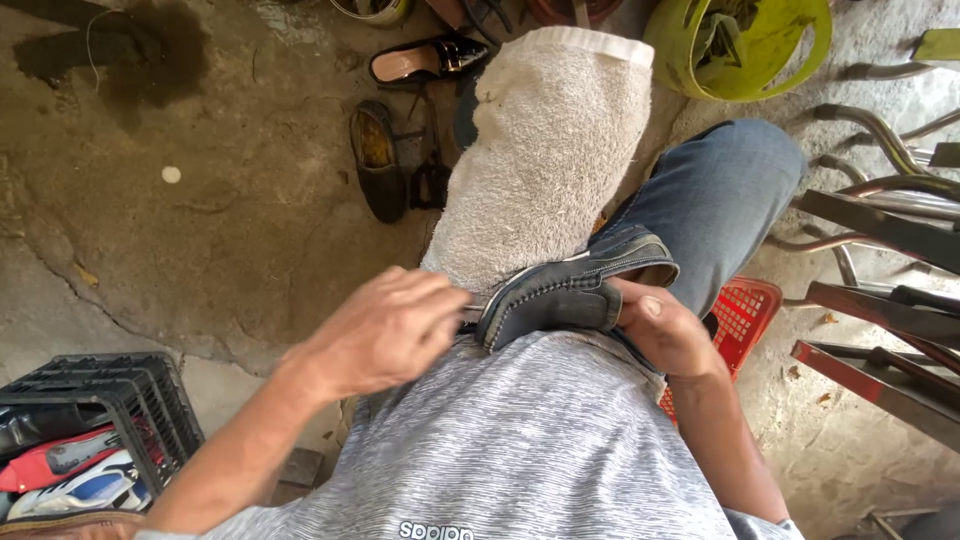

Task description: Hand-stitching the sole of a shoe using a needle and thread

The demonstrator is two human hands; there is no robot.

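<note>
A dark blue-grey loafer shoe (pixel 560 290) lies on my lap, against a pale towel (pixel 545 150) draped over my left knee. My right hand (pixel 665 330) grips the shoe at its heel end, thumb up. My left hand (pixel 385 325) is curled at the shoe's toe, its fingers pinched on a thin tool or part at the toe edge that I cannot make out. My right leg in blue jeans (pixel 715 195) extends beyond the shoe.
A black crate (pixel 120 390) with shoes stands at lower left. Black shoes (pixel 380 160) and a glossy pump (pixel 425 60) lie on the concrete floor ahead. A yellow-green bucket (pixel 740 45) is at top right, metal bars (pixel 880 230) at right, a red basket (pixel 745 310) under my leg.
</note>
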